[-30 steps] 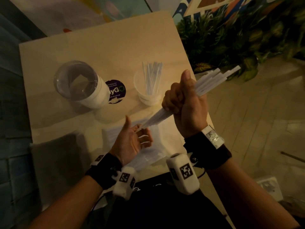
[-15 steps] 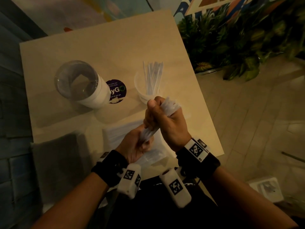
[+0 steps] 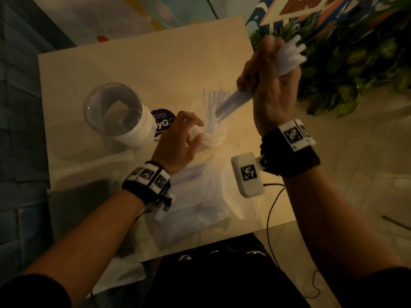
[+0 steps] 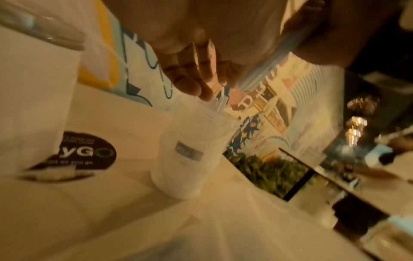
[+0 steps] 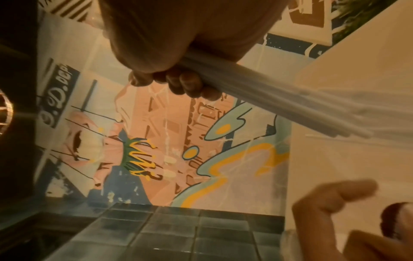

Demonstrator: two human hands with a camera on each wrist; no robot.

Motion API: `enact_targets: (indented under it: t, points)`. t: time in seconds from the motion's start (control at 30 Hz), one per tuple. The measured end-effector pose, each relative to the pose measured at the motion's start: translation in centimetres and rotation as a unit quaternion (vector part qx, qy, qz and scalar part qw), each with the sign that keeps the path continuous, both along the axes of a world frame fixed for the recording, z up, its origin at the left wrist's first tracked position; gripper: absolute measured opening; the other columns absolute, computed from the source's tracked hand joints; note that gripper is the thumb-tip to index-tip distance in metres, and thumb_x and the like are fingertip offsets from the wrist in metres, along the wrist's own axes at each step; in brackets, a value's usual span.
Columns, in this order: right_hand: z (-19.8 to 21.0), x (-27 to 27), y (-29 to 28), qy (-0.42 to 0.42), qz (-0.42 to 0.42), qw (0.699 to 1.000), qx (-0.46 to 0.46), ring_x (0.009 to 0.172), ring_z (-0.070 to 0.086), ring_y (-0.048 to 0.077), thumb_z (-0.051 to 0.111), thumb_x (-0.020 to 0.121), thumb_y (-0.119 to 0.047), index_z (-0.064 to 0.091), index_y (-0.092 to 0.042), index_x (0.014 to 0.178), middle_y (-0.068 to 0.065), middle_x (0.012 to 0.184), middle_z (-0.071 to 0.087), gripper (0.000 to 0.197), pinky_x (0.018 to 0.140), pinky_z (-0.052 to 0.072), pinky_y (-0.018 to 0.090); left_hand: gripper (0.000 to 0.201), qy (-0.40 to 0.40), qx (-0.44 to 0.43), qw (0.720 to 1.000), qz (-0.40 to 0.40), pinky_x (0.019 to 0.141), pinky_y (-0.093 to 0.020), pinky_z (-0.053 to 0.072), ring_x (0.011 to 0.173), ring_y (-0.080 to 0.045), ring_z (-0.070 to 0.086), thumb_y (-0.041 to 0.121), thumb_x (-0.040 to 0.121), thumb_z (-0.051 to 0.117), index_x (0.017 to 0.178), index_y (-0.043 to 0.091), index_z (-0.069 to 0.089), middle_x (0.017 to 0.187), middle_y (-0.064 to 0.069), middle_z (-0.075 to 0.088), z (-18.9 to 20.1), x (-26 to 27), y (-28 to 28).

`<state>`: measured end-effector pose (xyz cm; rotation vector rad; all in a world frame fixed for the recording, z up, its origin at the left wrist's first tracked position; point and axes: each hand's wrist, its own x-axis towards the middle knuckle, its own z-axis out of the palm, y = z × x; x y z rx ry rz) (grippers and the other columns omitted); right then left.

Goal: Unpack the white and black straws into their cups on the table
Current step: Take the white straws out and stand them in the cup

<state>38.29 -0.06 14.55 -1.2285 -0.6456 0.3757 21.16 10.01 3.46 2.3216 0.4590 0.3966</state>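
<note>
My right hand (image 3: 264, 85) grips a bundle of white straws (image 3: 231, 101) around its middle, up at the table's right edge. The bundle slants down to the left, its lower ends at the mouth of a small translucent cup (image 3: 213, 138) that holds several white straws. In the right wrist view the fingers (image 5: 185, 84) wrap the straws (image 5: 279, 102). My left hand (image 3: 189, 132) hovers beside the cup's left side, fingers loosely bent and holding nothing. Its fingertips (image 4: 201, 90) sit just over the cup (image 4: 190, 155) rim. A larger clear cup (image 3: 115, 112) with a white lower part stands to the left.
A round purple sticker (image 3: 163, 121) lies on the beige table (image 3: 133, 63) between the cups. Crumpled clear plastic packaging (image 3: 200, 203) covers the near middle of the table. A dark flat pack (image 3: 75, 210) lies at the front left. Green plants (image 3: 355, 74) stand right of the table.
My right hand has carried the straw bundle up and away to the small cup. My left hand let go of the bundle's lower end and moved forward beside the cup.
</note>
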Motion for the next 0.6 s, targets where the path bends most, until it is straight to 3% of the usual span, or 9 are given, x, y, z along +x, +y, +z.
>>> enact_targets:
  t: [0.1, 0.2, 0.33, 0.4, 0.47, 0.6]
  points:
    - [-2.4, 0.4, 1.8, -0.023, -0.019, 0.997, -0.077, 0.050, 0.049, 0.019, 0.043, 0.103, -0.013, 0.049, -0.009, 0.080, 0.003, 0.059, 0.049, 0.024, 0.052, 0.045, 0.035, 0.029, 0.087, 0.036, 0.995, -0.040, 0.065, -0.027, 0.048, 0.073, -0.014, 0.056, 0.030, 0.097, 0.056, 0.122, 0.015, 0.056, 0.122, -0.003, 0.054, -1.4, 1.6, 1.0]
    - [-5.1, 0.1, 3.2, -0.015, -0.016, 0.988, -0.150, 0.049, 0.050, 0.014, 0.049, 0.102, -0.016, 0.050, -0.009, 0.076, 0.005, 0.059, 0.051, 0.026, 0.052, 0.045, 0.027, 0.027, 0.159, 0.051, 0.984, -0.062, 0.071, -0.033, 0.048, 0.078, -0.018, 0.060, 0.037, 0.100, 0.048, 0.107, 0.017, 0.064, 0.107, 0.000, 0.061, -2.6, 2.4, 1.3]
    - [-7.7, 0.6, 3.9, -0.009, -0.008, 0.973, -0.233, 0.048, 0.054, 0.008, 0.061, 0.096, -0.024, 0.055, -0.004, 0.074, 0.006, 0.058, 0.057, 0.030, 0.054, 0.046, 0.020, 0.027, 0.155, 0.009, 0.986, -0.055, 0.073, -0.027, 0.041, 0.077, -0.012, 0.055, 0.036, 0.100, 0.050, 0.100, 0.016, 0.069, 0.101, 0.001, 0.064, -3.1, 2.8, 1.5]
    - [-7.8, 1.2, 4.0, -0.022, 0.001, 0.969, -0.246, 0.054, 0.059, 0.011, 0.065, 0.093, -0.026, 0.057, -0.009, 0.076, 0.011, 0.065, 0.062, 0.026, 0.059, 0.050, 0.023, 0.027, 0.160, 0.002, 0.986, -0.051, 0.075, -0.025, 0.040, 0.079, -0.010, 0.054, 0.035, 0.100, 0.051, 0.102, 0.015, 0.070, 0.103, 0.001, 0.064, -3.0, 2.9, 1.5]
    - [-7.5, 1.9, 4.0, -0.039, 0.007, 0.969, -0.246, 0.064, 0.064, 0.017, 0.067, 0.092, -0.028, 0.059, -0.018, 0.079, 0.006, 0.072, 0.066, 0.018, 0.065, 0.054, 0.028, 0.027, 0.154, -0.001, 0.987, -0.052, 0.075, -0.026, 0.041, 0.080, -0.012, 0.056, 0.033, 0.100, 0.052, 0.102, 0.014, 0.070, 0.103, -0.001, 0.066, -2.9, 3.0, 1.6]
    - [-6.1, 3.5, 2.8, -0.088, -0.028, 0.967, -0.239, 0.076, 0.062, -0.003, 0.063, 0.094, -0.029, 0.064, -0.012, 0.091, -0.006, 0.085, 0.066, 0.017, 0.071, 0.048, 0.012, 0.025, 0.149, -0.004, 0.987, -0.050, 0.071, -0.026, 0.044, 0.075, -0.015, 0.059, 0.031, 0.098, 0.056, 0.099, 0.011, 0.069, 0.099, -0.004, 0.067, -2.7, 2.9, 1.6]
